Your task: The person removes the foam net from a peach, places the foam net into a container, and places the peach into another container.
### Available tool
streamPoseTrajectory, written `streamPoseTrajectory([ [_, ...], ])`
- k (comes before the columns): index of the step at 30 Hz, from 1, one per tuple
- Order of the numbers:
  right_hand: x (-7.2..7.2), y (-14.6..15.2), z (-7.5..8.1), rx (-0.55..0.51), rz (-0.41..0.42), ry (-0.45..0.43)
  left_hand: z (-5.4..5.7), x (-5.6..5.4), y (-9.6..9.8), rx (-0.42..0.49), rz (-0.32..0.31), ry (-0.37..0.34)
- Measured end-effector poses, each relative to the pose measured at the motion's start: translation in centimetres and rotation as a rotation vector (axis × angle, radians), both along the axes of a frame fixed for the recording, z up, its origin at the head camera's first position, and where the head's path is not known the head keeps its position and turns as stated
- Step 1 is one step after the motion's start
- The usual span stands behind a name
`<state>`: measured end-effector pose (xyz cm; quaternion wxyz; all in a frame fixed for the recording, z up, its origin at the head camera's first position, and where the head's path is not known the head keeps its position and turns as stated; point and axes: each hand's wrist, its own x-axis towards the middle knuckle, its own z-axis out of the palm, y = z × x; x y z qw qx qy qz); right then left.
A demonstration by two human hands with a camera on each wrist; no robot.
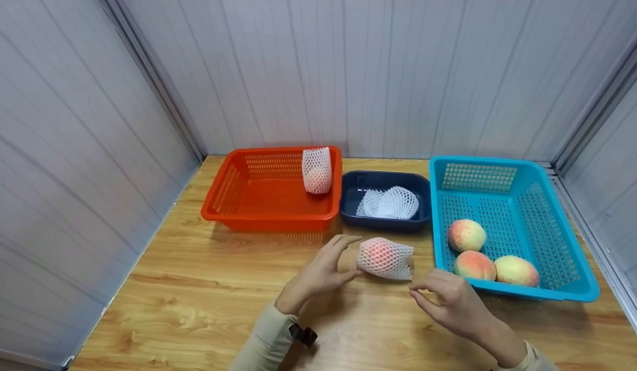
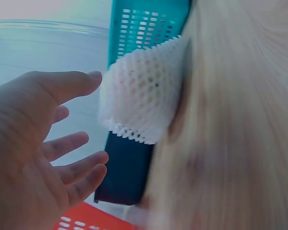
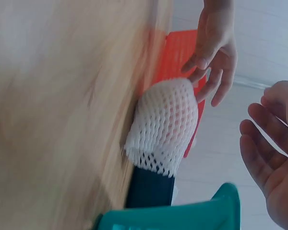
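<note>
A peach in a white foam net (image 1: 384, 257) lies on the wooden table between the two hands. The net's loose end points toward the right hand. My left hand (image 1: 321, 268) is beside the wrapped peach, thumb and fingers spread; in the left wrist view, a gap shows between the fingers and the net (image 2: 141, 91). My right hand (image 1: 449, 301) is just off the net's loose end, fingers bent loosely with nothing between them. In the right wrist view, the right hand (image 3: 276, 148) is apart from the netted peach (image 3: 165, 122).
An orange basket (image 1: 272, 222) at the back left holds another netted peach (image 1: 317, 178). A dark blue tray (image 1: 385, 223) beside it contains white foam nets (image 1: 393, 202). On the right, a turquoise basket (image 1: 570, 242) holds three bare peaches (image 1: 466, 235). Pale panel walls enclose the table.
</note>
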<state>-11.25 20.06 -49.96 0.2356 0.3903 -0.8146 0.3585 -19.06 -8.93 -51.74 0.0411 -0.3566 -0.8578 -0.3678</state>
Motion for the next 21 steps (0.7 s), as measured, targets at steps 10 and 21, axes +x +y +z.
streamPoseTrajectory([
  [10,1.3,-1.2,-1.3,0.005,-0.038,-0.091,0.1,1.8,-1.1,0.091,0.079,-0.096],
  [21,0.3,-1.7,-2.6,0.021,-0.216,-0.195,-0.3,0.7,-0.8,0.178,0.123,-0.310],
])
